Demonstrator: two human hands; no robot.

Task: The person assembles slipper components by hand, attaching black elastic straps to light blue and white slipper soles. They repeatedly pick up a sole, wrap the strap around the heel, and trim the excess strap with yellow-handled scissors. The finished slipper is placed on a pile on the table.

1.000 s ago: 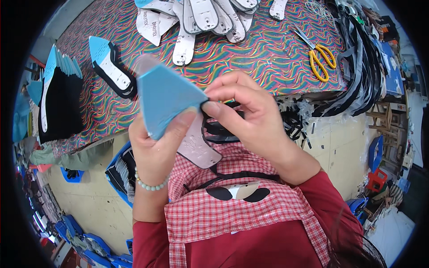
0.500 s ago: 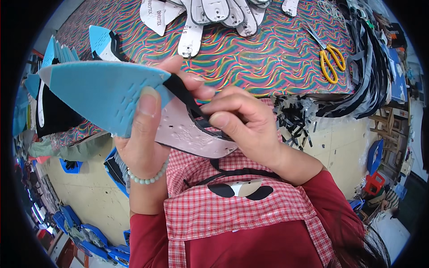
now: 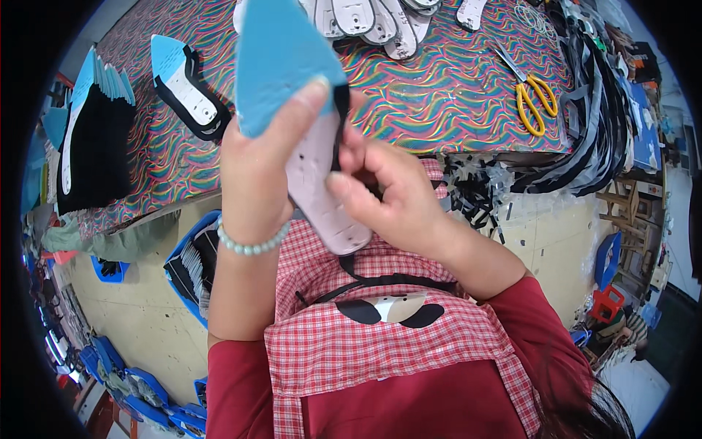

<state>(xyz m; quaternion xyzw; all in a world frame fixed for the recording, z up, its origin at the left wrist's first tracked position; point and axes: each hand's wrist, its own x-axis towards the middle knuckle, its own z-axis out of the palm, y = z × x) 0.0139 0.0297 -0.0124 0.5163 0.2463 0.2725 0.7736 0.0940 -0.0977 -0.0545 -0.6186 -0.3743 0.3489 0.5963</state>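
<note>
A shoe insole (image 3: 281, 62) with a pointed blue toe and a pinkish-white heel is raised above the table's front edge, toe pointing away from me. My left hand (image 3: 259, 164) grips its left side, thumb pressed on top near where the blue ends. Along the insole's right edge runs a black strip (image 3: 341, 106). My right hand (image 3: 395, 194) pinches this strip beside the heel part; the fingertips are slightly blurred. Left of my left hand, another insole (image 3: 194, 99) with black edging lies on the table.
A stack of insoles (image 3: 99, 150) stands at the table's left end. More white insoles (image 3: 380, 25) lie at the back. Yellow-handled scissors (image 3: 537, 106) rest on the patterned cloth (image 3: 431, 102), beside hanging black strips (image 3: 610, 132). A blue bin (image 3: 175, 271) stands below left.
The insole has swung from pointing left to pointing away from me, its toe now higher in view. My left hand turned with it; my right hand stays pinched at the black strip.
</note>
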